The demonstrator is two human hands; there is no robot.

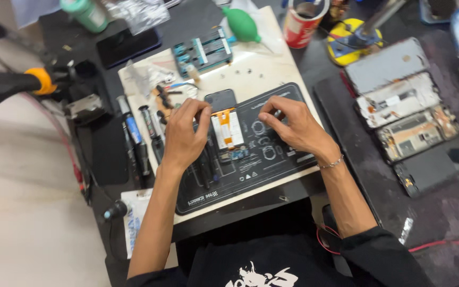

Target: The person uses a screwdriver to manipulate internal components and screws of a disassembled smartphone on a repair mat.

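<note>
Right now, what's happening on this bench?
A person works bare-handed on an opened phone lying on a black repair mat. The left hand rests on the phone's left edge; the right hand pinches something too small to identify just right of it. Screwdrivers lie at left, more dismantled phones at right.

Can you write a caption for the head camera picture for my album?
Two hands, left hand and right hand, work on an opened phone on a black mat.
</note>
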